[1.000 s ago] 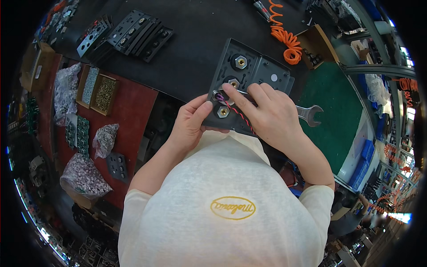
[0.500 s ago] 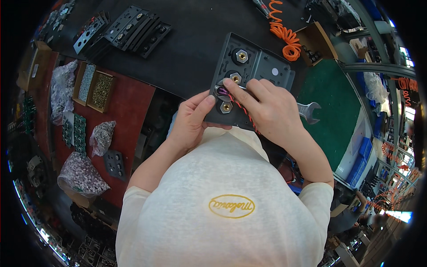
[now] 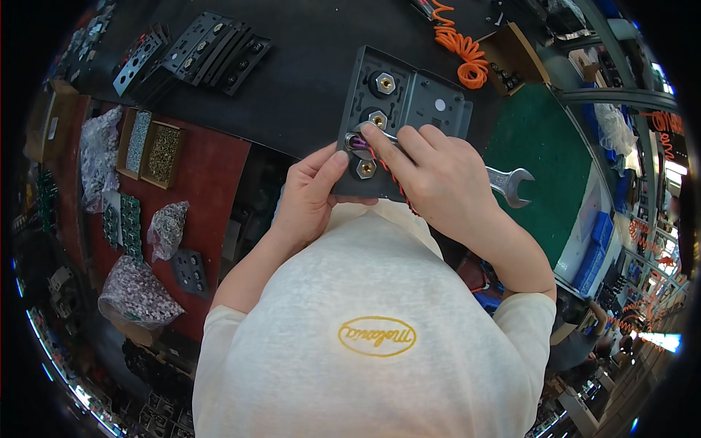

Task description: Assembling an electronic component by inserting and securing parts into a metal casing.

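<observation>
Metal box, dark grey, lies lid-out at twelve o'clock from the pale shirt, and the left hand has its eight o'clock edge clamped, thumb on top, fingers beneath! Right hand curls round a wrench, its forked end poking out at four o'clock, index fingertip pressed down beside the middle nut. Red-and-black wires run from a purple sleeve under that hand. Now the markings: a plain white dot sticker on the lid; on the shirt, at six o'clock, yellow looping script stitched inside an oval. Way out at nine, a carton wears a white label, too small to read. Orange hose coils at one o'clock, dark plates lean at ten!
</observation>
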The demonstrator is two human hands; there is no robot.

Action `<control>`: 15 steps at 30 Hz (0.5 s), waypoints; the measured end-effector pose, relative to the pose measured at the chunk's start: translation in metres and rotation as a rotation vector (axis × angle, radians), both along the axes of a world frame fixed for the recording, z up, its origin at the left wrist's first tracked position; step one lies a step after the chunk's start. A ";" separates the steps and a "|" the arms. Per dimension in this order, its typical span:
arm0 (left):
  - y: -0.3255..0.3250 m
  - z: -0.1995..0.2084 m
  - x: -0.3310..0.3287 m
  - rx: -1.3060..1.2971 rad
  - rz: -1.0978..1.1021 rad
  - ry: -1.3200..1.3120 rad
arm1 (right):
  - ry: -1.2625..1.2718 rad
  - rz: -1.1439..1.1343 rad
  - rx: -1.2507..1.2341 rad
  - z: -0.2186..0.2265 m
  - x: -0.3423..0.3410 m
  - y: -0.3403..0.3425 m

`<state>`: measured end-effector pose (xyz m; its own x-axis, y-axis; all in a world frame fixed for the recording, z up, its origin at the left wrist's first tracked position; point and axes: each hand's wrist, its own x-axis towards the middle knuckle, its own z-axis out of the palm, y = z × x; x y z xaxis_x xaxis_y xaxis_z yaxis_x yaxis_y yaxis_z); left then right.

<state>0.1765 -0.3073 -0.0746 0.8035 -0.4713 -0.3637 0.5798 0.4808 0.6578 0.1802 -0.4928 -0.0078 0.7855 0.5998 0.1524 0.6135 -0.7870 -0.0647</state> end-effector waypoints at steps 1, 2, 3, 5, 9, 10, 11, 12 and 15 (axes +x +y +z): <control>-0.001 -0.001 0.000 -0.001 0.009 -0.012 | 0.017 0.001 -0.036 0.000 -0.001 0.001; -0.001 -0.001 0.000 0.000 0.006 -0.012 | 0.017 -0.002 -0.035 0.000 -0.002 0.003; -0.002 -0.001 -0.001 0.023 0.019 -0.017 | 0.026 -0.031 -0.030 0.000 -0.004 0.005; -0.002 0.000 0.000 0.049 0.028 -0.023 | 0.035 -0.065 -0.022 -0.001 -0.009 0.011; -0.007 0.000 -0.001 0.054 0.097 -0.090 | 0.092 -0.203 0.094 -0.005 -0.015 0.020; -0.008 -0.001 -0.002 0.071 0.148 -0.112 | 0.109 -0.228 0.113 -0.006 -0.015 0.022; -0.009 -0.004 -0.002 0.076 0.142 -0.117 | 0.105 -0.233 0.119 -0.008 -0.015 0.024; -0.009 -0.006 -0.002 0.113 0.183 -0.165 | 0.119 -0.262 0.146 -0.011 -0.016 0.026; -0.004 -0.003 0.004 0.118 0.206 -0.175 | 0.140 -0.291 0.239 -0.016 -0.012 0.021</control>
